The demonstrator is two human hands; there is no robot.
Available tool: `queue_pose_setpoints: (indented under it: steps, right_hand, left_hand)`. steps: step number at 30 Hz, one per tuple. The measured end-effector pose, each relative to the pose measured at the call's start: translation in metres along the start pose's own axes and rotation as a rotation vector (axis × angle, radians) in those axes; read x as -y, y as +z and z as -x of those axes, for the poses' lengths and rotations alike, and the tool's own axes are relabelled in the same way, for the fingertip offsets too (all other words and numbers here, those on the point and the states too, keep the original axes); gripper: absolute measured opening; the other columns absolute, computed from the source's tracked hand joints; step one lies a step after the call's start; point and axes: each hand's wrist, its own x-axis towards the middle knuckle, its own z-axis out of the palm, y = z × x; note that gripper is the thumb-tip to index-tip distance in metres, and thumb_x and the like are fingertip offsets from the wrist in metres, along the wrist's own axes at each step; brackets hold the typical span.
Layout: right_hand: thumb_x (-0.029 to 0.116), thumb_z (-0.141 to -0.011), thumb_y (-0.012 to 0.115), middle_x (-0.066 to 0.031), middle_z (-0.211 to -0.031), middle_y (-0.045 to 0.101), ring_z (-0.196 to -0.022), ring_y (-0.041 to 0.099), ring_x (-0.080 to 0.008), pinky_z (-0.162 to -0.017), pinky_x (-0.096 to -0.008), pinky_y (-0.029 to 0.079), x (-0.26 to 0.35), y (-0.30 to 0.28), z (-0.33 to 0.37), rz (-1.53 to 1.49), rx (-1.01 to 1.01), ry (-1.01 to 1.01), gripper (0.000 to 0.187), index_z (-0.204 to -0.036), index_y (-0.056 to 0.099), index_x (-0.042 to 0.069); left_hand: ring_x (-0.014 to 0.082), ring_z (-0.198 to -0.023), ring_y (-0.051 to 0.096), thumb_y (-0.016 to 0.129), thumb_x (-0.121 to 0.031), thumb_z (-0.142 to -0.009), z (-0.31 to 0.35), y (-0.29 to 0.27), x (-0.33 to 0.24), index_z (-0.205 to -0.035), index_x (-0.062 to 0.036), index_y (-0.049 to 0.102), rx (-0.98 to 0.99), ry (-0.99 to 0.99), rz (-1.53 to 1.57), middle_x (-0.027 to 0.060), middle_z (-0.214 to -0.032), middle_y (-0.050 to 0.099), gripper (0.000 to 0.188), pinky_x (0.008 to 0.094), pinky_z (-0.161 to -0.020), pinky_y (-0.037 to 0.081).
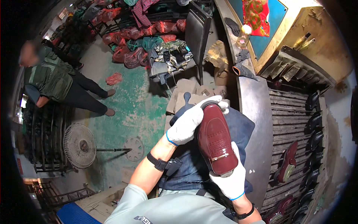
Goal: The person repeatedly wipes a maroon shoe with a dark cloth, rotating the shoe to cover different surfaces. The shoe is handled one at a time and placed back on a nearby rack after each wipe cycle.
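Observation:
Over my lap, a burgundy leather loafer (215,130) is held upper side up, toe pointing away. It has small punched holes and a shiny metal bar across it. My left hand (188,125), in a white knit glove with a blue cuff, closes around the toe end, where a dark rim shows at the tip. The other end rests in my right hand (231,179), gloved the same way and wrapped round the heel. A small grey piece shows at the heel opening. The sole is hidden from view.
On my right runs a metal bench edge (255,108) beside a slatted rack (283,149) with another burgundy shoe (287,162) and several black ones. A fan (79,145) stands at left, near a person (56,80). Ahead, a chair (171,59) bears clothing.

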Motion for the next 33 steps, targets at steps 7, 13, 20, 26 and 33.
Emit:
queue_pose_setpoints:
  steps: [7,13,20,26,33]
  right_hand:
    - [0.016,-0.076,0.099,-0.0188,-0.14,0.076,-0.122,0.076,-0.0254,-0.109,-0.0378,0.058,0.003,0.006,-0.007,-0.011,0.01,0.003,0.104,-0.164,0.048,-0.006]
    - [0.016,-0.075,0.099,-0.0191,-0.139,0.077,-0.122,0.076,-0.0257,-0.109,-0.0377,0.059,0.001,0.011,-0.008,-0.008,-0.01,0.022,0.106,-0.164,0.048,-0.006]
    - [0.016,-0.073,0.099,-0.0218,-0.14,0.075,-0.123,0.077,-0.0298,-0.108,-0.0398,0.059,-0.008,0.015,-0.012,0.01,-0.012,0.013,0.107,-0.164,0.048,-0.007]
    - [0.016,-0.073,0.099,-0.0219,-0.138,0.075,-0.12,0.077,-0.0316,-0.107,-0.0407,0.06,-0.013,0.019,-0.012,0.016,-0.016,-0.029,0.107,-0.164,0.048,-0.006]
    - [0.019,-0.083,0.095,-0.021,-0.139,0.074,-0.121,0.075,-0.0267,-0.105,-0.0408,0.06,0.002,-0.004,-0.028,-0.192,0.123,-0.052,0.099,-0.166,0.047,-0.007]
  left_hand:
    - [0.0297,-0.149,0.061,0.083,-0.013,-0.099,0.006,0.016,-0.012,-0.17,0.0021,0.041,-0.144,-0.08,-0.021,0.0179,-0.166,0.058,0.084,0.0442,-0.125,0.05]
    - [0.0307,-0.147,0.063,0.084,-0.015,-0.097,0.008,0.013,-0.008,-0.168,0.0018,0.043,-0.222,-0.085,-0.025,0.0192,-0.164,0.06,0.083,0.0454,-0.123,0.052]
    - [0.0295,-0.132,0.072,0.084,-0.016,-0.096,0.006,0.01,-0.01,-0.157,0.0033,0.054,-0.31,-0.013,-0.262,0.019,-0.153,0.067,0.07,0.0444,-0.114,0.059]
    - [0.0259,-0.124,0.074,0.084,-0.015,-0.097,0.004,0.009,-0.011,-0.151,0.0035,0.061,-0.409,-0.027,-0.265,0.0176,-0.143,0.073,0.062,0.0422,-0.11,0.061]
    - [0.0234,-0.114,0.075,0.083,-0.022,-0.1,0.021,-0.012,-0.019,-0.141,0.0028,0.065,-0.485,-0.002,-0.393,0.0154,-0.128,0.078,0.051,0.0405,-0.104,0.063]
